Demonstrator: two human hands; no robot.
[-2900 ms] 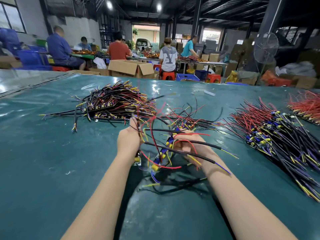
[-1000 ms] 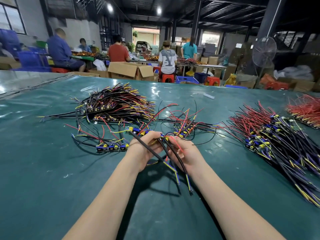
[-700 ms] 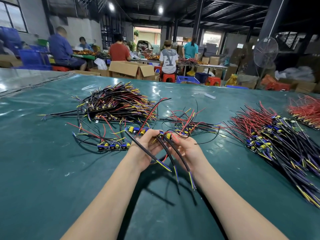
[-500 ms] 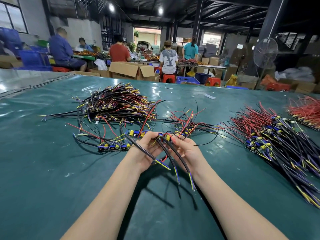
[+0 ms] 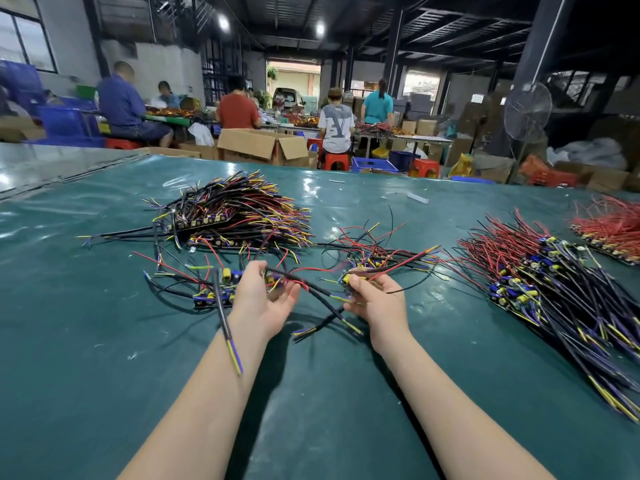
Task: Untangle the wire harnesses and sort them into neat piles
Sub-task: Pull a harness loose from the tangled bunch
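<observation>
— Harnesses (image 5: 322,292) hang just above the counter (image 5: 104,341): fingers of your left hand (image 5: 265,301) curl round one, your right hand (image 5: 377,303) pinches another.
— Part them slowly; let the crossed black leads slip free, never yank.

Two grips (image 5: 265,301) (image 5: 379,301), three large wire piles (image 5: 232,216) (image 5: 550,282) (image 5: 611,228)

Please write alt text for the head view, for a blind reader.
A person's left hand and right hand hold tangled black, red and yellow wire harnesses above a green table. Larger wire piles lie behind and to the right.
</observation>
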